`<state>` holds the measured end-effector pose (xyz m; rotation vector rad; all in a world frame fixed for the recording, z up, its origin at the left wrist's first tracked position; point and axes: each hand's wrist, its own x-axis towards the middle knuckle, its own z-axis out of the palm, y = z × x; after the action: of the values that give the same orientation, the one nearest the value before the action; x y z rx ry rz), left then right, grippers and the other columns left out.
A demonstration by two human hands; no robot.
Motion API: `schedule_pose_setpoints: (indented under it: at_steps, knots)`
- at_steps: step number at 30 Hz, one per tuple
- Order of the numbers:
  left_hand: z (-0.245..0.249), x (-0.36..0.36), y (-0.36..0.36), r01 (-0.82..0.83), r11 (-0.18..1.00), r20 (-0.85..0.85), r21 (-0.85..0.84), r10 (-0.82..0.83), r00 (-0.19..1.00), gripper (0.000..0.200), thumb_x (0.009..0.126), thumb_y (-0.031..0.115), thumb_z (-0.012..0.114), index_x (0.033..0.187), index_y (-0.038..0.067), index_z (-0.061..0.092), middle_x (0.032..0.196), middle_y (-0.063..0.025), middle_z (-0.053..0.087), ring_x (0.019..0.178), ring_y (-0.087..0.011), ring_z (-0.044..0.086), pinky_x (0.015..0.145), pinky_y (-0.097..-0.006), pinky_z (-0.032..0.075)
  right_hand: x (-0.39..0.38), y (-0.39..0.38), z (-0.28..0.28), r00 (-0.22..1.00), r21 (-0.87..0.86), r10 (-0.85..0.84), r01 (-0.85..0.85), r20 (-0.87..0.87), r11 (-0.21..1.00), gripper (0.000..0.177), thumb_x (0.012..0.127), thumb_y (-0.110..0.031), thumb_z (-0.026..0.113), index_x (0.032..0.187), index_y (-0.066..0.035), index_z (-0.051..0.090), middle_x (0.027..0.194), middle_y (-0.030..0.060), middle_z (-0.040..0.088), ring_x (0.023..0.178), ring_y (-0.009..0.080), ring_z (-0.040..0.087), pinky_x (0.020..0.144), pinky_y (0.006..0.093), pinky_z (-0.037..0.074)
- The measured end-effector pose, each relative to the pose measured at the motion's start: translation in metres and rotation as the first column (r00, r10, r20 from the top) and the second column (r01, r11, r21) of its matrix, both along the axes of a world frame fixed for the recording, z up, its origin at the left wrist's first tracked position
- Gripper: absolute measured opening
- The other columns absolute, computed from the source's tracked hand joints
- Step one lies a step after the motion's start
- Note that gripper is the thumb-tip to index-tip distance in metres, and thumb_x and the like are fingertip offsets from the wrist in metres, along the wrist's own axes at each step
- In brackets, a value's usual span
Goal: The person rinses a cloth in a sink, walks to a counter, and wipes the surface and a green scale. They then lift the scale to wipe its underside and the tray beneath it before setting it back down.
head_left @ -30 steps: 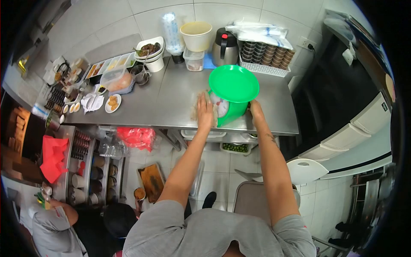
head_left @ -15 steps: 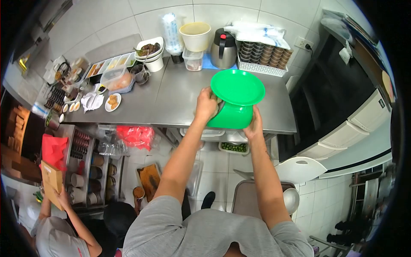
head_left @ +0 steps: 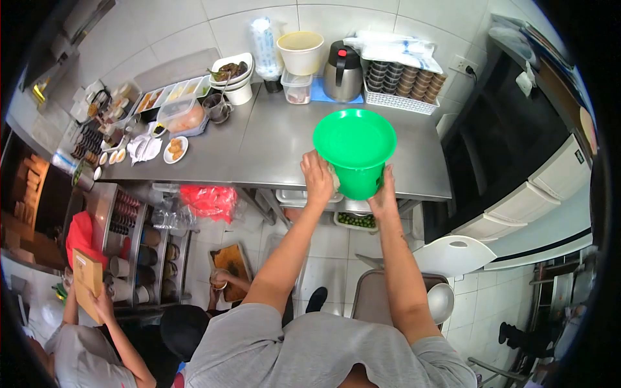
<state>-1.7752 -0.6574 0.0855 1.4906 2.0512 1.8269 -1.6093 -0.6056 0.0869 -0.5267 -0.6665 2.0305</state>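
A bright green container with a wide round green top is held over the front edge of the steel counter. My left hand is at its left side, pressing something pale, perhaps a cloth, against the wall; the fingers are bent. On the right side, my right hand grips the container, with most of its fingers hidden behind it.
Along the wall stand a steel jug, a white tub and a basket of stacked cups. Food dishes line the left. Co-workers are at lower left, one holding a cardboard box. A white fridge stands right.
The green container has turned more upright, showing more of its side below the top. My left hand has shifted slightly down and right. A co-worker's hand has moved over the orange-brown tray.
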Motion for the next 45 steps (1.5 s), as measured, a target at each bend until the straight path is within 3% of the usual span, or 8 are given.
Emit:
schedule_pose_setpoints:
  at_steps: [4,9,13,17,25,30,36,45]
  knots:
    - [0.005,-0.004,0.002,-0.016,0.999,0.178,-0.038,0.023,0.984,0.027,0.092,0.017,0.034,0.106,-0.003,0.046,0.103,-0.0201,0.045,0.096,-0.0361,0.042,0.087,-0.0434,0.03,0.001,0.003,0.009,0.957,-0.024,-0.068,0.078,0.283,0.997,0.066,0.079,-0.05,0.056,0.128,-0.012,0.032,0.123,0.0068,0.042,0.108,0.0204,0.046,0.083,0.0407,0.045]
    - [-0.012,0.014,0.014,-0.303,0.95,0.474,-0.083,0.305,0.826,0.035,0.092,0.024,0.034,0.111,-0.004,0.043,0.104,-0.0211,0.045,0.1,-0.0369,0.041,0.092,-0.0423,0.029,-0.005,-0.008,-0.01,0.992,-0.005,-0.001,0.002,0.127,1.0,0.059,0.083,-0.046,0.052,0.128,-0.011,0.034,0.128,0.0064,0.04,0.114,0.0216,0.042,0.091,0.0391,0.04]
    - [0.013,0.046,-0.012,-0.148,0.981,0.711,-0.129,0.195,0.675,0.042,0.093,0.031,0.033,0.118,-0.003,0.039,0.11,-0.0206,0.045,0.106,-0.0314,0.042,0.093,-0.0388,0.031,-0.011,-0.03,-0.01,0.99,-0.023,-0.137,0.136,-0.019,0.99,0.06,0.085,-0.044,0.051,0.132,-0.014,0.03,0.131,0.0069,0.038,0.117,0.0223,0.04,0.095,0.0378,0.038]
    - [0.009,0.064,-0.045,0.107,0.979,0.928,0.173,-0.198,0.315,0.053,0.093,0.043,0.032,0.126,0.001,0.033,0.126,-0.0148,0.038,0.117,-0.027,0.037,0.098,-0.0367,0.029,-0.004,-0.041,-0.003,0.978,-0.129,-0.185,0.172,-0.098,0.977,0.055,0.085,-0.041,0.052,0.125,-0.005,0.04,0.125,0.0088,0.044,0.114,0.0232,0.043,0.096,0.0371,0.037]
    - [0.037,0.041,-0.084,0.224,0.667,0.684,0.71,-0.581,-0.441,0.063,0.086,0.056,0.037,0.127,0.007,0.037,0.127,-0.0082,0.044,0.116,-0.0243,0.042,0.096,-0.0397,0.035,-0.006,-0.047,0.013,0.963,-0.164,-0.095,0.055,-0.252,0.985,0.05,0.081,-0.037,0.058,0.117,-0.002,0.047,0.118,0.0098,0.05,0.107,0.0242,0.048,0.09,0.0391,0.042]
    - [0.012,0.042,-0.102,0.366,0.696,0.784,0.617,-0.51,-0.354,0.051,0.074,0.019,0.069,0.117,0.005,0.045,0.11,-0.0063,0.054,0.105,-0.0201,0.051,0.091,-0.0363,0.04,-0.023,-0.044,0.0,0.996,-0.053,-0.08,0.077,-0.045,0.996,0.058,0.081,-0.043,0.057,0.123,-0.006,0.042,0.123,0.0087,0.045,0.112,0.0235,0.043,0.093,0.0385,0.039]
    - [-0.008,0.007,-0.108,0.376,0.715,0.799,0.589,-0.584,-0.139,0.042,0.081,0.015,0.061,0.117,0.001,0.045,0.111,-0.0108,0.055,0.101,-0.0238,0.054,0.088,-0.0396,0.044,-0.072,-0.046,0.015,0.992,0.047,0.043,-0.049,0.116,0.998,0.066,0.082,-0.051,0.052,0.128,-0.006,0.036,0.128,0.0089,0.04,0.116,0.0212,0.04,0.096,0.0354,0.034]
    - [-0.018,-0.07,-0.085,0.173,0.879,0.893,0.445,-0.422,-0.154,0.037,0.083,0.019,0.059,0.111,-0.002,0.048,0.101,-0.0155,0.059,0.089,-0.0269,0.059,0.075,-0.0402,0.049,-0.148,0.001,0.019,0.84,0.252,0.161,-0.329,0.518,0.91,0.061,0.084,-0.048,0.051,0.126,-0.006,0.043,0.115,0.0121,0.049,0.104,0.0217,0.047,0.084,0.0314,0.039]
